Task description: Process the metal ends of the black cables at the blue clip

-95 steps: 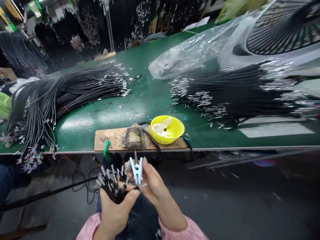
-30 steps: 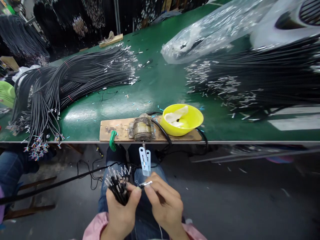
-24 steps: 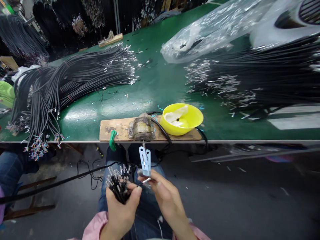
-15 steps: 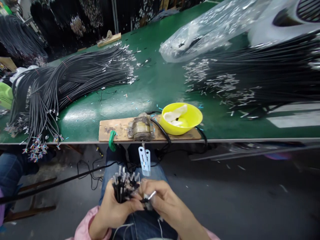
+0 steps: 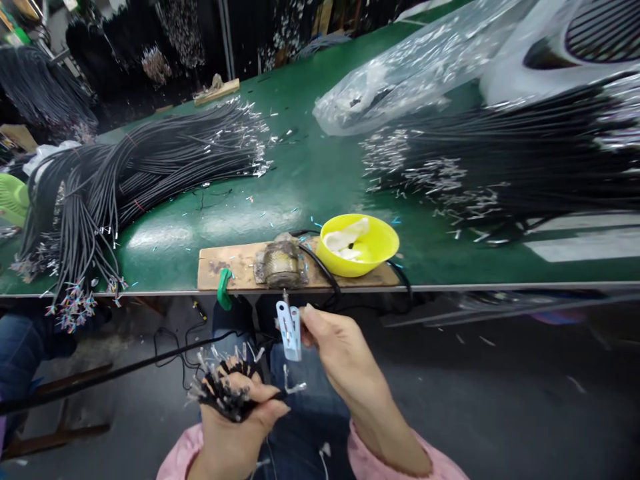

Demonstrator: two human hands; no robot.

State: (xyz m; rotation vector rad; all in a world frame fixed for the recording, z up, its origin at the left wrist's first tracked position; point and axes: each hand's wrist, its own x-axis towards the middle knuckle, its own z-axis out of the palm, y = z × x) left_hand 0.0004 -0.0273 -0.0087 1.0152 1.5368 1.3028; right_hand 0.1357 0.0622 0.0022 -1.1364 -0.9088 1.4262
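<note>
My left hand [image 5: 235,427] is closed around a bundle of black cables [image 5: 225,390] with silvery stripped ends pointing up. One cable end [image 5: 293,387] sticks out to the right past its thumb and forefinger. My right hand [image 5: 335,347] is closed at the right side of a light blue clothes peg [image 5: 289,331], its fingertips partly hidden behind the peg. The peg hangs on the shaft of a small motor [image 5: 283,262], which is fixed to a wooden board [image 5: 230,257] at the table's front edge.
A yellow bowl [image 5: 385,250] with white pieces inside stands on the board beside a green clamp handle [image 5: 225,288]. Cable bundles lie on the green table [image 5: 320,173] at left [image 5: 165,153] and right [image 5: 540,153]. A plastic bag [image 5: 400,80] lies behind. Another person's leg [image 5: 25,353] shows at left.
My right hand has left the cable end beside the bundle and moved up to the clothes peg. My left hand has shifted slightly left and down with the bundle.
</note>
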